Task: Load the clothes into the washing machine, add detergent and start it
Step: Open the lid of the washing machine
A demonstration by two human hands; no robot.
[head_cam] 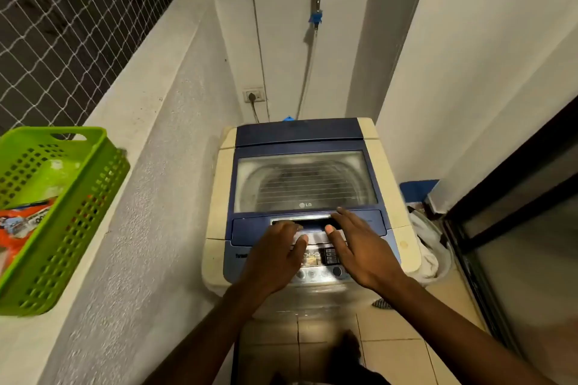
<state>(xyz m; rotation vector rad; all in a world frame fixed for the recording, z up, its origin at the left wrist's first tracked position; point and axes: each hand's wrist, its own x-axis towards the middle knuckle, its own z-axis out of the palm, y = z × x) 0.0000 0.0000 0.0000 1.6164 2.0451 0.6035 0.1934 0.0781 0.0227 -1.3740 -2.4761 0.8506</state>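
A top-loading washing machine [219, 197] with a cream body stands ahead of me. Its blue lid [300, 134] with a clear window lies closed, and the drum shows dimly through the glass. Both hands hover at the lid's front handle recess [312, 222], above the control panel [325, 259]. My left hand [275, 256] has its fingers curled at the recess edge. My right hand [356, 244] is spread, fingertips on the lid's front strip. An orange detergent pack [22, 225] lies in a green basket [78, 216] on the left ledge. White clothes [428, 244] sit beside the machine on the right.
A concrete ledge [134, 141] runs along the left under a netted opening. A wall socket [254, 95] and a tap with a hose [316, 9] are on the back wall. A dark-framed glass door [513, 197] stands close on the right. The floor is tiled.
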